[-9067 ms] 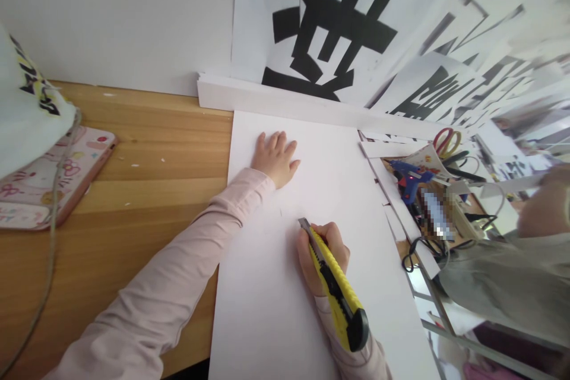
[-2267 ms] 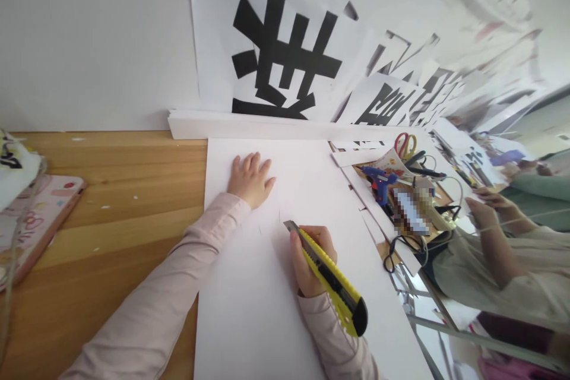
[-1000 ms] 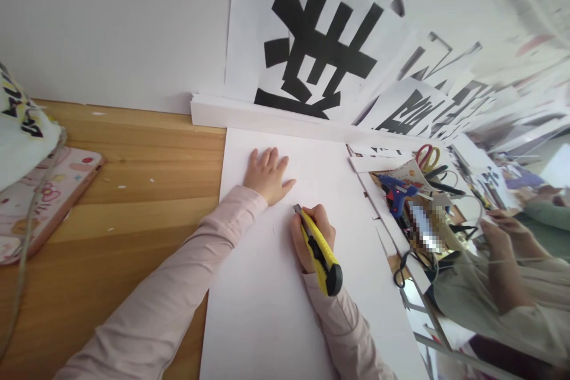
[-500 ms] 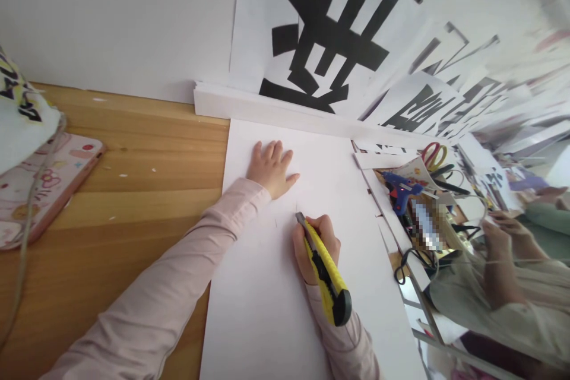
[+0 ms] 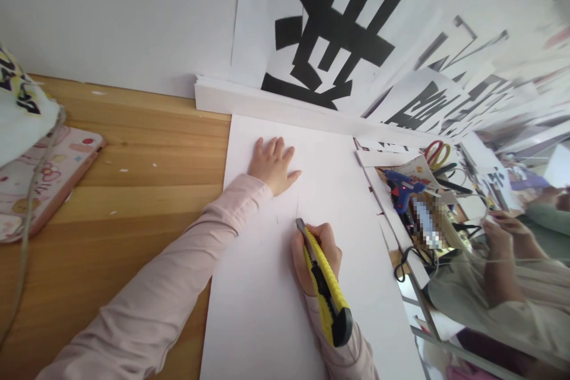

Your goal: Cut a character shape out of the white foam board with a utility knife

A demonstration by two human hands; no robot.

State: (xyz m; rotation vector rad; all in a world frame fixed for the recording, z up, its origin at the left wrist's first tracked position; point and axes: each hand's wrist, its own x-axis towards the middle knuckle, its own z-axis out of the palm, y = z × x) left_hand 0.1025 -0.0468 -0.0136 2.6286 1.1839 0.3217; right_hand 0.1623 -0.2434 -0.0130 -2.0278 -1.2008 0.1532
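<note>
Counted two hands on the job, left hand and right hand, with one knife. Large white sheet: one, with at least two thin lines. Wooden table's left part gave one phone, one bag, one cord, at least four scraps. To the right, one glue gun and two scissor loops; whether one pair or two was unclear. Wall papers blurred past counting. Other people: at least two.
</note>
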